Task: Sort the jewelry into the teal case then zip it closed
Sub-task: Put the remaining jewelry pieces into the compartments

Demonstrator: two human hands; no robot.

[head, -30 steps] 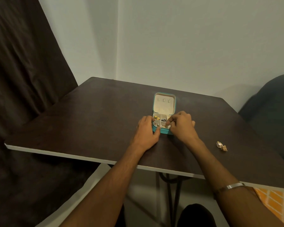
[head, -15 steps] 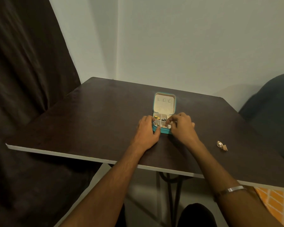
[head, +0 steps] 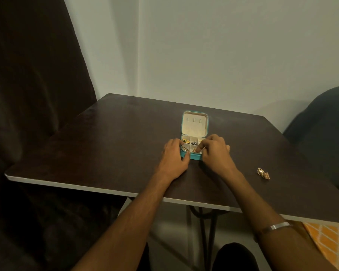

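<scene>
The small teal case [head: 194, 157] lies open on the dark table, its cream-lined lid [head: 194, 124] standing up at the back. Its compartments hold several small gold and dark jewelry pieces [head: 186, 141]. My left hand [head: 174, 159] rests against the case's front left corner, thumb on its edge. My right hand [head: 215, 151] is at the case's right side, fingertips pinched on a small gold piece [head: 194, 150] over the near right compartment. Two loose jewelry pieces [head: 263, 173] lie on the table to the right.
The dark table [head: 106, 149] has a pale front edge [head: 67, 185] close to me. A dark curtain [head: 27, 94] hangs at the left. A dark rounded chair back [head: 325, 122] stands at the right. Orange patterned fabric [head: 329, 243] shows below the table's right side.
My right hand's fingertips have shifted slightly inside the case's near right compartment. My left hand stays against the case. The two loose pieces have not moved.
</scene>
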